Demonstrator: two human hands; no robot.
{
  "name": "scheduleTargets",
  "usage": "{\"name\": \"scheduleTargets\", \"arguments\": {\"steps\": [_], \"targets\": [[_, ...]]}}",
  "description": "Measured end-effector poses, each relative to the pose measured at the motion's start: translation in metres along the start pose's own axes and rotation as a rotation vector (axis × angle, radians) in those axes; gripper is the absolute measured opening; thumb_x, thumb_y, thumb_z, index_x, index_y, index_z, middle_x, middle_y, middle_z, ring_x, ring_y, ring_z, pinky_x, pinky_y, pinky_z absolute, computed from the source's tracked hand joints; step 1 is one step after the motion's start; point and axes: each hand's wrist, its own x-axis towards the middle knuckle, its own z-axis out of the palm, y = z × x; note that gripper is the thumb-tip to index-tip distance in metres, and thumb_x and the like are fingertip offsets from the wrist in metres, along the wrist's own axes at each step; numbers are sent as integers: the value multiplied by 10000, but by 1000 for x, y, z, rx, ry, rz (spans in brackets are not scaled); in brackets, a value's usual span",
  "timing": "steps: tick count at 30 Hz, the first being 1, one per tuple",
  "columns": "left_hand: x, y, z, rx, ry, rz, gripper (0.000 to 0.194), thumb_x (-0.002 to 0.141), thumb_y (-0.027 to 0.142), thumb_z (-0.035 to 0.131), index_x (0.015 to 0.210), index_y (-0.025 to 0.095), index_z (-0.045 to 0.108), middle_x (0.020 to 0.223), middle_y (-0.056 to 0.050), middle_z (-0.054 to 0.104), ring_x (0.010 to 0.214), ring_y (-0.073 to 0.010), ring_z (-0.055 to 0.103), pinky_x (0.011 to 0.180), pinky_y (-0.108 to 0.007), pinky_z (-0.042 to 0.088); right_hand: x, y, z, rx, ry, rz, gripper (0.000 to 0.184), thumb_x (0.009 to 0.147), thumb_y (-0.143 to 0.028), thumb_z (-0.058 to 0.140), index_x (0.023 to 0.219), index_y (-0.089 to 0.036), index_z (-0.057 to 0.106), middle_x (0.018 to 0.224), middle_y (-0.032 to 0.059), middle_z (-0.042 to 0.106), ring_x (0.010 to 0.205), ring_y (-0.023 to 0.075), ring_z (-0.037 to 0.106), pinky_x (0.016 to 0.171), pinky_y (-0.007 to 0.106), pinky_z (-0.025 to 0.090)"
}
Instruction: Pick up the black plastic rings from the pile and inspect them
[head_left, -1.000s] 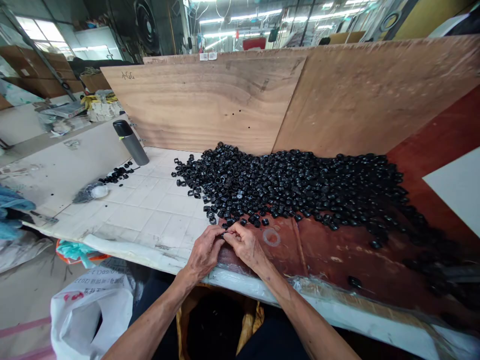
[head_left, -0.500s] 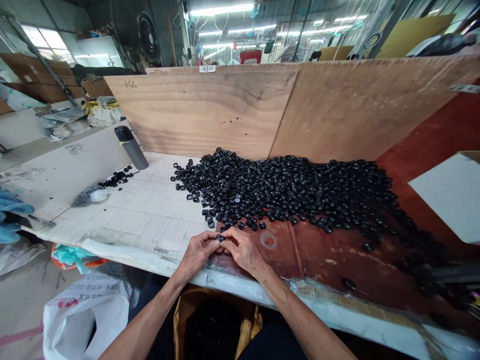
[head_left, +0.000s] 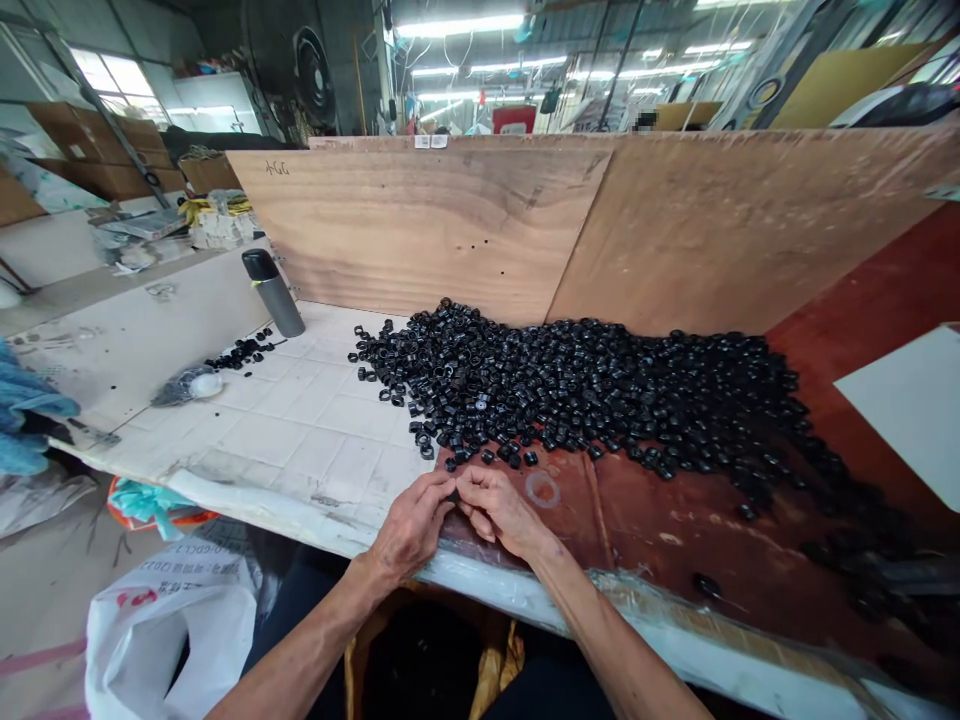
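Observation:
My left hand (head_left: 409,525) and my right hand (head_left: 501,510) meet at the near edge of the bench, fingertips pinched together on a small black ring (head_left: 454,492) that is mostly hidden between them. Just beyond the fingers lies a large heap of black plastic rings (head_left: 585,385), spread across the bench to the right. A few loose rings (head_left: 499,455) sit a short way in front of my fingertips. A clear washer-like ring (head_left: 542,489) lies flat on the red surface to the right of my right hand.
Upright plywood boards (head_left: 465,225) wall the back of the bench. A grey flask (head_left: 273,292) stands at the left, with a small cluster of black rings (head_left: 240,351) and a wrapped bundle (head_left: 186,385) nearby. A white plastic bag (head_left: 172,630) hangs below the bench edge.
Both hands stay pinched together at the bench edge; the fingers have shifted slightly around the small ring. The view has moved a little.

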Motion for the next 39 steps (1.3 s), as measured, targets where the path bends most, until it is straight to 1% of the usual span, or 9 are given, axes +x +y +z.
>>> {"name": "scheduleTargets", "arguments": {"steps": [9,12,16,21,25,29,33,37,39], "targets": [[-8,-10,1,161,-61,151,446,998,99,453,1421,236,492,1318,-129,644,1189,-222,646,974,-386,592,0,-8,-5,144,-122,153,469,728,-561,796,754,-205,493,560,-101,505,309,10,244,287,164,162],[-2,-7,-8,122,-116,194,415,993,101,459,1380,227,539,1316,-130,655,1188,-228,651,982,-398,585,0,-7,-2,118,-141,216,495,783,-658,708,770,-204,512,534,-101,484,302,15,209,297,174,129],[12,7,-16,-106,-44,-83,257,980,172,538,1207,212,650,1168,-102,705,1081,-212,691,946,-374,587,-2,-3,7,-162,25,-23,589,922,-740,455,708,-194,519,473,-72,458,305,49,311,325,193,197],[19,20,-13,-496,44,-493,205,946,313,635,1106,192,676,990,-55,754,839,-187,724,793,-324,604,-5,-2,9,-295,102,-332,293,909,-479,628,1024,-211,599,597,-55,604,508,125,583,515,215,450],[12,15,-10,-436,103,-411,199,938,320,650,1091,204,699,1053,-67,734,950,-201,708,868,-343,582,-2,4,7,-421,111,-309,230,947,-433,580,909,-211,629,518,-54,579,456,129,551,504,226,431],[6,8,-7,-369,119,-357,183,929,260,648,1098,211,699,1074,-70,708,1020,-208,686,925,-363,559,0,7,6,-572,172,-310,467,1015,-487,446,650,-210,538,485,-35,520,424,115,494,477,236,362],[4,8,-5,-432,109,-435,197,928,238,640,1116,211,693,1106,-72,707,1051,-215,683,963,-375,545,-3,0,6,-511,191,-348,292,954,-457,554,825,-204,622,593,-36,560,480,119,510,493,235,367],[7,11,-6,-460,118,-483,206,926,286,651,1109,202,697,1099,-78,708,1034,-220,680,955,-370,545,-6,-8,6,-557,226,-380,360,934,-425,580,651,-205,551,558,-33,494,505,119,459,511,245,351],[8,12,-8,-519,131,-522,209,926,312,658,1096,194,691,1080,-79,711,1004,-218,688,927,-356,556,-6,-8,6,-519,214,-418,227,898,-391,625,771,-203,616,630,-23,562,552,131,509,543,245,394]]}}
